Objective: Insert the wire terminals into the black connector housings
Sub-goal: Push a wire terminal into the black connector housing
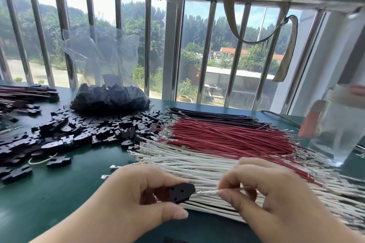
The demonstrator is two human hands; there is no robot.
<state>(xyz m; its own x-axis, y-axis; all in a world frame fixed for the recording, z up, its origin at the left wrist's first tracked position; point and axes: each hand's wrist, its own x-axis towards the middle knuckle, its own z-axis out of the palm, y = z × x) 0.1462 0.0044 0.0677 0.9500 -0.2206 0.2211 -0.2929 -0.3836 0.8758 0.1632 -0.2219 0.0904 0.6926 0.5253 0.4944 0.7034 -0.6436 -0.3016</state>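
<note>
- Left hand (136, 193) pinching a black connector housing (181, 192) between thumb and fingers, three-holed face up, low over the green table (65, 193).
- Right hand (262, 189) gripping one white wire (209, 192) at the fingertips, metal terminal (198, 193) right at the housing's edge.
- Underneath, a spread of white wires (197, 162); beyond those red wires (227, 134), then black wires (213, 115).
- Off left, loose housings (79, 130) scattered about.
- Behind, a clear bag of housings (109, 96) before the barred window (177, 45).
</note>
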